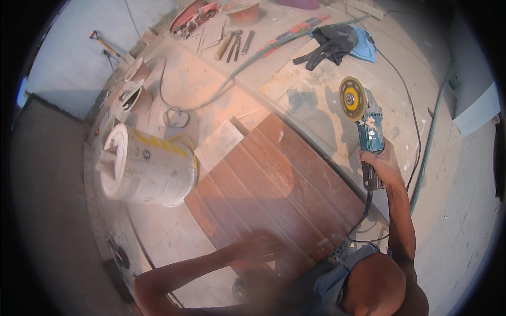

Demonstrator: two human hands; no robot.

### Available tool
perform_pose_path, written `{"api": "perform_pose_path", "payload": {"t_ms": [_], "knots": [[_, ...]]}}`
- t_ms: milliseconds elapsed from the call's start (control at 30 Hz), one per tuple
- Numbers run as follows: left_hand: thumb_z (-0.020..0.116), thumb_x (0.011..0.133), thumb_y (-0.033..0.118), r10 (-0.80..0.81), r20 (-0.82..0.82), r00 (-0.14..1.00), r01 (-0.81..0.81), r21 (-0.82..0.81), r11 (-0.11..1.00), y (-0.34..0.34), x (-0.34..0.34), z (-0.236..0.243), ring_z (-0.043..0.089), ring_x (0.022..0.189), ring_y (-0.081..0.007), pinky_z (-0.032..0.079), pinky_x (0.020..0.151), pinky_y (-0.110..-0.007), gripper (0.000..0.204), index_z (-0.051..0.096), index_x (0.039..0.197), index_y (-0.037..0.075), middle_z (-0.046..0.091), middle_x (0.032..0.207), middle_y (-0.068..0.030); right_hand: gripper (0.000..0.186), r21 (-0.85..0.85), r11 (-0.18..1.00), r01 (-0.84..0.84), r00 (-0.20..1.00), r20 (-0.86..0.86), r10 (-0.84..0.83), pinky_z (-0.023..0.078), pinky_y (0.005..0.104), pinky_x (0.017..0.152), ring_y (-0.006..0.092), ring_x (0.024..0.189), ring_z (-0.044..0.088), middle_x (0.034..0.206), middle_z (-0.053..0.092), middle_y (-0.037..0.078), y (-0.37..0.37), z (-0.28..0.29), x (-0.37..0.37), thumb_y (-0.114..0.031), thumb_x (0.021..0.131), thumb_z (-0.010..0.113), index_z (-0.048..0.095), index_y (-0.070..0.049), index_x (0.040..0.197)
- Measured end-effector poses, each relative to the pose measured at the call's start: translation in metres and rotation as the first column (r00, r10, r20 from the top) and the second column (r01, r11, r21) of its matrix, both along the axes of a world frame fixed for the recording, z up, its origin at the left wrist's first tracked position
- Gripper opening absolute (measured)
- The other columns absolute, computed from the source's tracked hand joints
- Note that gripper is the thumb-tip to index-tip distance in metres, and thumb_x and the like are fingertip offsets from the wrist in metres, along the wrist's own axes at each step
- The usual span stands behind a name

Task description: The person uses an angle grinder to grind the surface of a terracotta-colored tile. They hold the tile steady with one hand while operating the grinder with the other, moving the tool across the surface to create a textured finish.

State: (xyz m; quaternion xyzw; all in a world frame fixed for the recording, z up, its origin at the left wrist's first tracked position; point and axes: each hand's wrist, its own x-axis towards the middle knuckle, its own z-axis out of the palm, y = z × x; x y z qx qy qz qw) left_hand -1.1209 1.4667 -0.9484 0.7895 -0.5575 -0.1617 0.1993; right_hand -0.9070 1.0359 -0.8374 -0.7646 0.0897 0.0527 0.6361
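A white bucket [153, 166] sits just beside the left corner of a brown grooved board [269, 179], and a pale tile [220, 146] lies at the board's upper left edge. Near the board's lower edge the left hand [258, 250], shadowed and blurred, is open with its fingers stretched out, though whether it touches the surface cannot be told. Past the upper right edge lie a black cloth [334, 42] and a blue cloth [363, 47], while a teal grinder [371, 131], its disc [352, 99] farthest from the person, is gripped around its body by the right hand [386, 164] beyond the right edge.
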Motion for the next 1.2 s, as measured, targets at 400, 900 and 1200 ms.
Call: {"api": "perform_pose_path", "payload": {"t_ms": [400,900,1200], "knots": [[0.08,0.103,0.046,0.515,-0.606,-0.606,-0.793,0.409,-0.451,0.128,-0.129,-0.062,0.069,0.113,-0.0251,0.059,0.095,-0.036,0.073,0.051,0.145,-0.006,0.069,0.129,-0.0199,0.039,0.088,0.994,-0.065,0.998,0.0,0.065,0.056,0.0313,0.069,0.0154,0.075,0.07,0.089,0.072,0.009,0.036,-0.009,-0.009,-0.008,0.08,0.078,0.065,0.004,0.114],[0.074,0.106,0.016,0.097,-0.93,-0.353,-0.797,0.245,-0.552,0.101,-0.093,-0.096,0.069,0.088,-0.0129,0.055,0.081,-0.029,0.016,0.069,0.115,0.003,0.075,0.103,-0.0042,0.037,0.012,0.995,-0.101,0.992,-0.073,0.102,0.056,0.0319,0.061,0.0169,0.067,0.069,0.084,0.071,0.009,0.084,0.012,-0.049,-0.009,0.079,0.082,0.065,0.003,0.11],[0.074,0.106,0.013,0.097,-0.944,-0.315,-0.801,0.21,-0.56,0.096,-0.094,-0.082,0.064,0.082,-0.01,0.052,0.075,-0.027,0.01,0.07,0.11,0.005,0.074,0.097,-0.0013,0.039,-0.048,0.996,-0.076,0.995,-0.071,0.072,0.057,0.0329,0.062,0.0179,0.068,0.069,0.084,0.07,0.01,0.075,0.014,-0.06,-0.01,0.079,0.084,0.064,0.003,0.11]]}}
